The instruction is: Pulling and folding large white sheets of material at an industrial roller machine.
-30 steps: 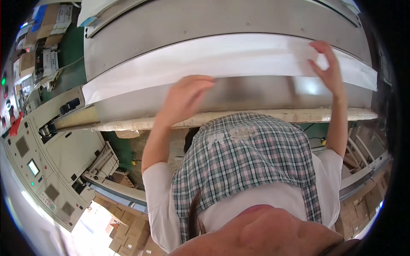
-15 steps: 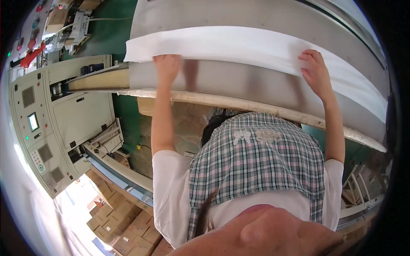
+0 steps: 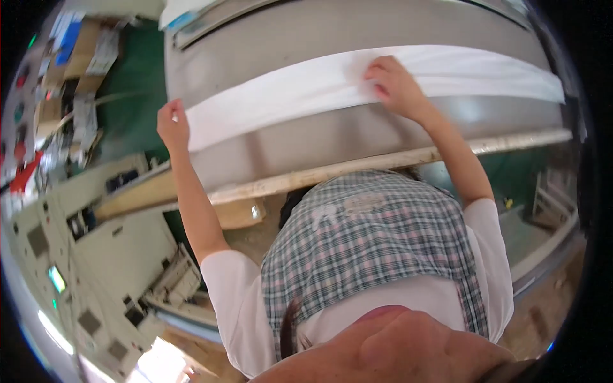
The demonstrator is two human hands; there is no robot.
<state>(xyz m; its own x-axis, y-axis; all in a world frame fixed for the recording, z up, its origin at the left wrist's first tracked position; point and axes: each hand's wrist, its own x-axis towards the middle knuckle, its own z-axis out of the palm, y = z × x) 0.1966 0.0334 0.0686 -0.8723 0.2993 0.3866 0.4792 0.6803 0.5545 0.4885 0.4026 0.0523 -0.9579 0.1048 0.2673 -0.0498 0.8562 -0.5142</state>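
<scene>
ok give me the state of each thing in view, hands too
white strip: laid out lengthwise, partly creased
grey work surface: partly covered by the strip
left hand: at the strip's left end, fingers bent, grip unclear
right hand: over the strip, fingers loosely curled, thumb apart, contact unclear
small screen: lit
green light: lit
checked apron: worn

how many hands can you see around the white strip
2. The left hand is at the left end of the white strip; the right hand is over its middle part. No other hand shows in this view.
</scene>
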